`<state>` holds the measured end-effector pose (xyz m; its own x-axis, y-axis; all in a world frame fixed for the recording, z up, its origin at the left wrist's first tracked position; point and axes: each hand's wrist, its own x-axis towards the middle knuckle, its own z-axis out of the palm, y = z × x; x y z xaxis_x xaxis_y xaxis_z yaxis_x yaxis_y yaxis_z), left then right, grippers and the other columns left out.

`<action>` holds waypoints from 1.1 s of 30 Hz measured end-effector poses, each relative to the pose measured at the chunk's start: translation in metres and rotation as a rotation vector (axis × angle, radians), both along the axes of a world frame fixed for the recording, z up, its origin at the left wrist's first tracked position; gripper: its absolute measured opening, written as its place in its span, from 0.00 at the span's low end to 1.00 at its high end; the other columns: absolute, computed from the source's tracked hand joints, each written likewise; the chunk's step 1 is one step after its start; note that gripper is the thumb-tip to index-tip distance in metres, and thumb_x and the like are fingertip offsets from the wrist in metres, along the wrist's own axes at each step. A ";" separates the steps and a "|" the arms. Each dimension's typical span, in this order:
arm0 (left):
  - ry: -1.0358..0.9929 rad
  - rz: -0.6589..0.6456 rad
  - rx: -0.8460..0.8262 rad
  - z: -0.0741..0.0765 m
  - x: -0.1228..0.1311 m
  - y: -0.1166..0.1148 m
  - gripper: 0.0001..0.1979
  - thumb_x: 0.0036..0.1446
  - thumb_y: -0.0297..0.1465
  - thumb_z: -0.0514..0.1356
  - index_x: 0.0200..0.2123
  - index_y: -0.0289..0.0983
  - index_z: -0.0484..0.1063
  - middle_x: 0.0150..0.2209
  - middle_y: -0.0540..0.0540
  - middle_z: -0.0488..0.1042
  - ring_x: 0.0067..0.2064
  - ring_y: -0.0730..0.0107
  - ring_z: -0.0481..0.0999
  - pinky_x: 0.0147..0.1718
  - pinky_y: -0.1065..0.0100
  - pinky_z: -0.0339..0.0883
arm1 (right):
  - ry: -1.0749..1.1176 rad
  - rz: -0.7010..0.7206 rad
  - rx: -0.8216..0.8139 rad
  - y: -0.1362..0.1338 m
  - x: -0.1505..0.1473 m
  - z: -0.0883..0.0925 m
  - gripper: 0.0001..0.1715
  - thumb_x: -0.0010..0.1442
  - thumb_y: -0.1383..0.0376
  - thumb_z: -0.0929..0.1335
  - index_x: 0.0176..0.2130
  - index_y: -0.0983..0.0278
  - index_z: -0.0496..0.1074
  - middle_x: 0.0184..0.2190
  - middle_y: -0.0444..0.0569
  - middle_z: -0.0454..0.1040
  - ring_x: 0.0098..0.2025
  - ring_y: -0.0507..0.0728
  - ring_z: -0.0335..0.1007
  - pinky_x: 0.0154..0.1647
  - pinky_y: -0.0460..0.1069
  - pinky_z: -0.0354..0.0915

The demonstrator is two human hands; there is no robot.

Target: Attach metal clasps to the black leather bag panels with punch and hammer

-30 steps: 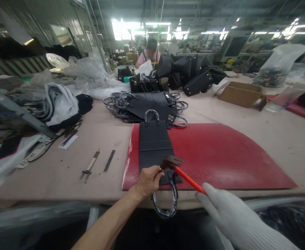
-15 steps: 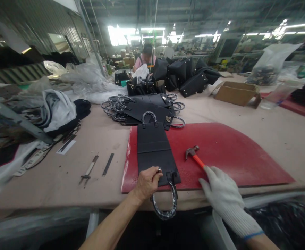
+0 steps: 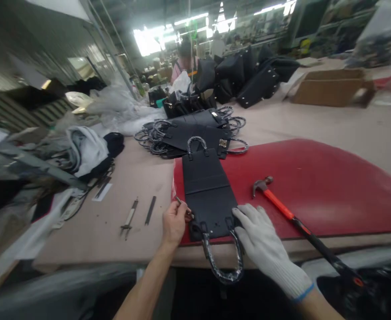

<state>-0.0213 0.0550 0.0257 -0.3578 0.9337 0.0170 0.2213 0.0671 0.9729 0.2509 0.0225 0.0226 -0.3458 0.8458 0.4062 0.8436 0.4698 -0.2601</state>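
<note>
A black bag panel [image 3: 211,202] with plastic-wrapped handles lies on the red mat [image 3: 302,186], its near handle [image 3: 227,279] hanging past the table edge. My bare left hand [image 3: 175,222], at the panel's left edge, is closed around a short metal punch [image 3: 179,201]; part of it is hidden by the fingers. My right hand [image 3: 260,238], in a white knit glove, rests its outstretched fingers on the panel's right edge near the handle tab. To its right lies a claw hammer [image 3: 280,205], head on the mat, black grip reaching past the table edge.
Behind the panel is a pile of similar black pieces [image 3: 188,133], with black bags [image 3: 238,75] farther back. Left of the mat lie a divider-like tool [image 3: 129,220] and a dark flat strip [image 3: 151,210]. A cardboard box [image 3: 328,89] stands at back right.
My right hand has let go of the hammer and moved left onto the panel's edge. My left hand has shifted from above the panel to its left edge, still holding the punch. The view has tilted.
</note>
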 end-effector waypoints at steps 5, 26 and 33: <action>0.669 0.086 -0.200 0.015 -0.076 0.012 0.17 0.65 0.38 0.54 0.25 0.38 0.70 0.22 0.48 0.73 0.27 0.67 0.75 0.29 0.70 0.62 | -0.004 0.019 0.155 0.012 0.003 -0.015 0.25 0.71 0.59 0.59 0.59 0.65 0.71 0.57 0.59 0.73 0.60 0.70 0.68 0.67 0.69 0.56; 1.022 0.172 -0.643 0.038 -0.171 -0.005 0.10 0.57 0.34 0.64 0.35 0.33 0.78 0.43 0.30 0.80 0.47 0.47 0.80 0.42 0.61 0.68 | 0.057 0.086 0.019 0.015 0.006 -0.016 0.25 0.70 0.58 0.59 0.62 0.60 0.68 0.58 0.57 0.73 0.61 0.71 0.68 0.65 0.72 0.59; 0.983 -0.067 -0.794 0.032 -0.205 0.020 0.16 0.47 0.23 0.66 0.14 0.39 0.64 0.17 0.43 0.71 0.31 0.49 0.79 0.28 0.64 0.63 | 0.111 -0.002 -0.085 -0.003 -0.007 -0.007 0.28 0.65 0.69 0.63 0.63 0.61 0.66 0.63 0.55 0.70 0.68 0.66 0.61 0.71 0.72 0.51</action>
